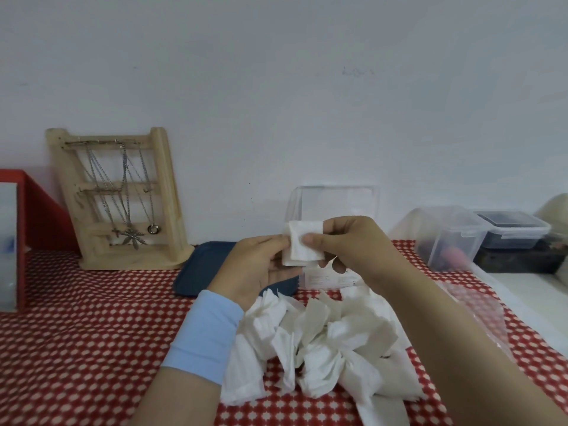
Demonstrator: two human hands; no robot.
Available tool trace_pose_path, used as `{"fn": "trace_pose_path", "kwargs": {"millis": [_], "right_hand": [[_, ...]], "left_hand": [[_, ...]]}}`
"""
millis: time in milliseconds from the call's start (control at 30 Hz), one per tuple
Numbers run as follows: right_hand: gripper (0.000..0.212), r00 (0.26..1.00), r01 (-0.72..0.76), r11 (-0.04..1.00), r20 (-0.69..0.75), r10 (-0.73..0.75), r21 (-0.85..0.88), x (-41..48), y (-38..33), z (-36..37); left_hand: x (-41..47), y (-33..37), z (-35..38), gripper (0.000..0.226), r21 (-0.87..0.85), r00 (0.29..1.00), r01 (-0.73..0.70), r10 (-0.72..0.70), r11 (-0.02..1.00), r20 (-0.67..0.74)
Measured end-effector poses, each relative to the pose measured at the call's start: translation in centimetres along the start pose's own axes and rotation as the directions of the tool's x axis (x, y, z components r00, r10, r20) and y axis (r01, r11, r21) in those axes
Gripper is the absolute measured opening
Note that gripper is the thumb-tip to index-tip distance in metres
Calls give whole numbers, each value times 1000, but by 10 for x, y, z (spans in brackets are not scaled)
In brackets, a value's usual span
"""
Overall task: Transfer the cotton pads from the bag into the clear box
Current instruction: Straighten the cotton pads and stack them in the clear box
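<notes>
Far left: red frame (21, 210) standing at the counter (76, 333) edge; counter has a red cloth with pale dots. Next, a wooden jewellery stand (166, 192) leans back toward the wall, chains and pendants hung on it. Just right of it, a dark blue tray (203, 269) lies flat, partly hidden by the left hand (261, 269).

The left hand, with a light blue wristband (206, 336), has its fingers curled round the left and lower edge of a small stack of cotton pads (304, 244). The right hand (347, 244) pinches the same stack, thumb on the front face, fingers behind. The stack is held upright in the air in front of the clear box (335, 201); whether it touches the box, cannot tell. The box stands near the wall, top open.

Below the hands, loose cotton pads (313, 339) lie in a messy heap on the counter. Right of the heap, under the right forearm, lies a clear plastic bag (479, 309), flattened. Back right: a clear lidded tub (451, 235), and a dark tub (513, 229) touching it.
</notes>
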State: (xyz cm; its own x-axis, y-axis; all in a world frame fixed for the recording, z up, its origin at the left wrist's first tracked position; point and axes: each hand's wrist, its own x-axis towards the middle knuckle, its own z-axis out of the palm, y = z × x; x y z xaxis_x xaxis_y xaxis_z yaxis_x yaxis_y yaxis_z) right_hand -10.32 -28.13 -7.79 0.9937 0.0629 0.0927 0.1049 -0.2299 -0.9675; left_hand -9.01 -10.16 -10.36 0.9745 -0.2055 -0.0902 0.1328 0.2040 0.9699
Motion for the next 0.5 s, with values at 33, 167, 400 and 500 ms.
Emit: {"fn": "trace_pose_path", "kwargs": {"millis": [33,167,400,500], "right_hand": [[22,1000,-19,1000,-22,19,-22,0,1,1],[27,996,-52,995,-74,46,-82,3,2,-2],[24,993,-67,983,-108,49,-169,6,6,-1],[33,990,-73,988,-129,56,-134,8,7,0]], "left_hand": [[-1,0,2,25,-21,1000,9,-8,1000,26],[0,0,5,28,-60,1000,24,-23,998,18],[0,-1,7,29,-42,999,28,-26,999,47],[1,0,8,38,-46,997,32,-28,998,78]]}}
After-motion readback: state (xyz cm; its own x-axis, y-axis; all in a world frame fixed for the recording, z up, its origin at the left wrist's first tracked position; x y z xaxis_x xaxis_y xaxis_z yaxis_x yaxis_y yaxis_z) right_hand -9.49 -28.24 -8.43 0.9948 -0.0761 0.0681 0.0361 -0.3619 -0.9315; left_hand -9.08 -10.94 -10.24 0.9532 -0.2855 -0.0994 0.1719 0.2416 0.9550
